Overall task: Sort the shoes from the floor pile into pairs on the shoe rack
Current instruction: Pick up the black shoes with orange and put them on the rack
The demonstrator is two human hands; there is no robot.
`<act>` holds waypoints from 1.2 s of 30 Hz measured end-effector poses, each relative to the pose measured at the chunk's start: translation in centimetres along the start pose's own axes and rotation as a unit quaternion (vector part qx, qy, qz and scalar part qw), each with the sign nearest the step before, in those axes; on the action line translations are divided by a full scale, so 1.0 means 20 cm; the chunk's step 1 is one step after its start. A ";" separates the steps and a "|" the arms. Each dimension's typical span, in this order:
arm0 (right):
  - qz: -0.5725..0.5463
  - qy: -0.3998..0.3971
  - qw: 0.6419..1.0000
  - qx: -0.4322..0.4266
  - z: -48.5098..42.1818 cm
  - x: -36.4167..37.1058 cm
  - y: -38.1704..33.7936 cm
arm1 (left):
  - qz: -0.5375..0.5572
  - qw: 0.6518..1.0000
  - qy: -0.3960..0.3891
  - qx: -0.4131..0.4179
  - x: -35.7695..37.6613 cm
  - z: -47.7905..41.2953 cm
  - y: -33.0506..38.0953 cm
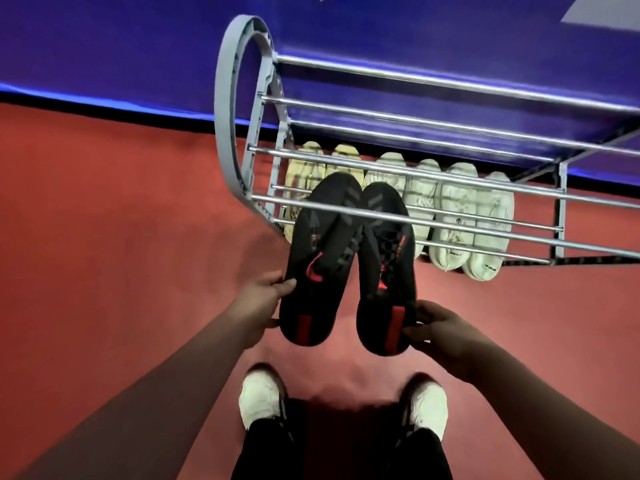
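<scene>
I hold two black shoes with red marks side by side, soles facing up toward me. My left hand (pixel 264 304) grips the heel of the left black shoe (pixel 322 251). My right hand (pixel 437 336) grips the heel of the right black shoe (pixel 388 261). Their toes reach under the front bars of the metal shoe rack (pixel 433 174), near its left end. Several pale cream shoes (pixel 453 209) stand in a row on the rack's bottom tier, toes toward the wall, partly hidden behind the bars and the black shoes.
The rack stands against a blue wall (pixel 138 46) on a red floor (pixel 121 220). Its upper tiers of bars hold nothing in view. My own feet in white shoes (pixel 261 394) stand on the floor below the hands.
</scene>
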State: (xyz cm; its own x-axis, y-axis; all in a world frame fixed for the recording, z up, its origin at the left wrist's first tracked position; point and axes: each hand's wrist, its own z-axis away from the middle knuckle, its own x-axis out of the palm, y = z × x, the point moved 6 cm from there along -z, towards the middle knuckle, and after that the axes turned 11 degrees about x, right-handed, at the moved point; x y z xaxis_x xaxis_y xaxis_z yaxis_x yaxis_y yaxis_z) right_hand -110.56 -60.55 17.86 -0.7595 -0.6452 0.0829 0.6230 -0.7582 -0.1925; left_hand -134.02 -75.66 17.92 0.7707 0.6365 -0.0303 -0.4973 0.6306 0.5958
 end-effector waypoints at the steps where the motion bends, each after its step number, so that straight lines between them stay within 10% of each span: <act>1: -0.004 0.003 1.000 -0.014 -0.01 0.01 -0.05 | 0.010 1.000 0.006 0.011 0.02 -0.04 0.04; 9: -0.044 0.035 0.991 -0.120 -0.14 0.17 -0.47 | 0.091 0.990 0.100 0.049 0.10 -0.33 0.27; 15: 0.019 0.184 0.965 -0.188 -0.30 0.17 -0.60 | -0.091 0.970 0.157 0.162 0.03 -0.57 0.34; 20: 0.039 0.260 0.961 -0.085 -0.34 0.15 -0.49 | -0.159 0.958 0.211 0.113 0.00 -0.52 0.18; 25: -0.018 0.236 0.969 -0.075 -0.33 0.17 -0.49 | 0.126 0.979 0.158 -0.015 0.07 -0.49 0.07; 36: -0.089 0.195 0.970 -0.111 -0.36 0.39 -0.48 | 0.204 0.964 0.171 0.026 -0.08 -0.49 0.07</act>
State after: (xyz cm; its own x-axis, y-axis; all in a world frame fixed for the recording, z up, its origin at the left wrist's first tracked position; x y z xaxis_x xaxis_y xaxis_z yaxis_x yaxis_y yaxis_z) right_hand -123.86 -57.57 13.27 -0.8910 -0.3884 -0.2349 0.4534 -0.7869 -0.4187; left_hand -139.92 -71.47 10.89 0.3348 0.9414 -0.0417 -0.7033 0.2791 0.6538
